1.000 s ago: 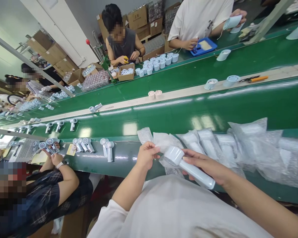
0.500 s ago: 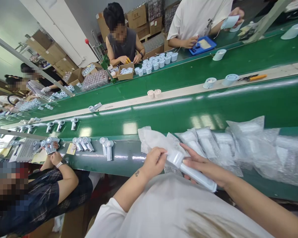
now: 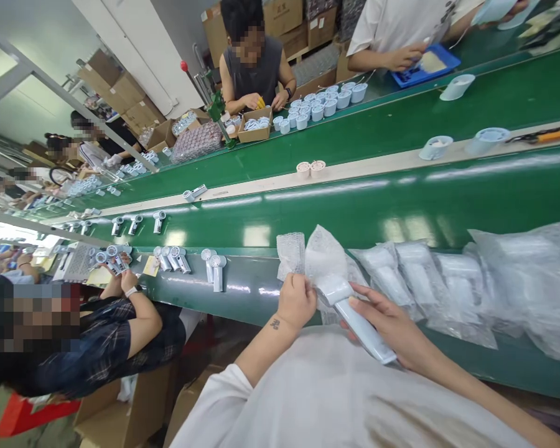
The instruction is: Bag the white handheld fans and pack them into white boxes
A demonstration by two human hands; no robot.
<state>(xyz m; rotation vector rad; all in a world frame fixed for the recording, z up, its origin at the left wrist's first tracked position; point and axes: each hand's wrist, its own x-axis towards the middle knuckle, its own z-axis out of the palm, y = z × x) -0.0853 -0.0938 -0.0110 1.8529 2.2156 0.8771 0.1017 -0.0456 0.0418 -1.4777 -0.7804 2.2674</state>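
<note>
A light blue handheld fan (image 3: pixel 364 333) lies slantwise in front of me, its handle end toward my body. Its head is inside a translucent bubble-wrap bag (image 3: pixel 325 252), whose free end sticks up beyond it. My left hand (image 3: pixel 298 302) is closed, pinching the bag's edge beside the fan head. Around the fan's handle, my right hand (image 3: pixel 385 317) is closed, thumb on top and the other fingers partly hidden underneath. Another flat piece of bubble wrap (image 3: pixel 290 254) lies just past my left hand.
Several bagged fans (image 3: pixel 422 280) lie to the right along the green bench. Unwrapped fans (image 3: pixel 218 272) stand left of me, where a co-worker's hands (image 3: pixel 127 283) hold more. Across the green conveyor (image 3: pixel 373 208), two people work beside blue-white cups (image 3: pixel 317 112) and a blue tray (image 3: pixel 427 65).
The view has turned a little to the left, so the surroundings appear farther right. The bag's free end now points more upright over the fan head. Both hands keep their hold.
</note>
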